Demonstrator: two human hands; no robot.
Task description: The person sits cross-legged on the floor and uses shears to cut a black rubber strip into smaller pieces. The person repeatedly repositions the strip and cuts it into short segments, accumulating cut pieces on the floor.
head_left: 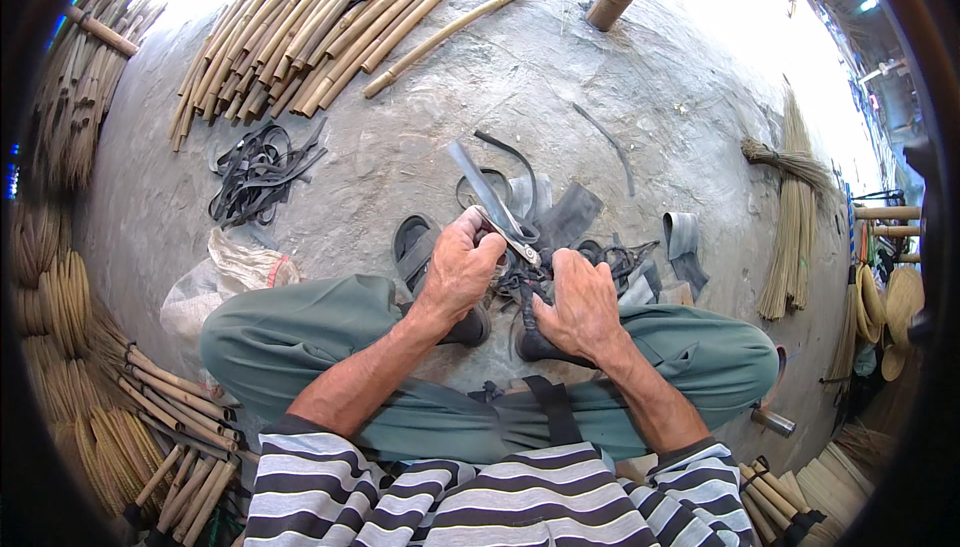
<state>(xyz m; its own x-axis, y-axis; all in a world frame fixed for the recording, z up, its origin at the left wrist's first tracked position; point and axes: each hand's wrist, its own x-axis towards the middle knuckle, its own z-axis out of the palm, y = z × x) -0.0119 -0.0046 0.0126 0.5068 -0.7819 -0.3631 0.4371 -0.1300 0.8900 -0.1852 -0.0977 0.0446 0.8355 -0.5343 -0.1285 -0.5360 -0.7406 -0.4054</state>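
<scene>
Scissors (507, 226) sit clamped in my left hand (458, 269), blades angled out past the fingertips. My right hand (583, 304) pinches black rubber strips (520, 277) just beneath the blades. Beyond the fingers: a sandal (413, 247), cut rubber pieces (560, 212), then bamboo poles (320, 22) farthest.

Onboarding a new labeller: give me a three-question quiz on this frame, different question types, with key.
1. True or false: the left hand holds the scissors.
2. Multiple choice: the bundle of bamboo poles lies A) across the lap, B) on the ground at upper left, C) in the right hand.
3. Fill in: the right hand grips dark ______ strips.

Key: 1 true; 2 B; 3 rubber, as far as the view shows. The scissor blades appear open, pointing away over the concrete ground.
</scene>
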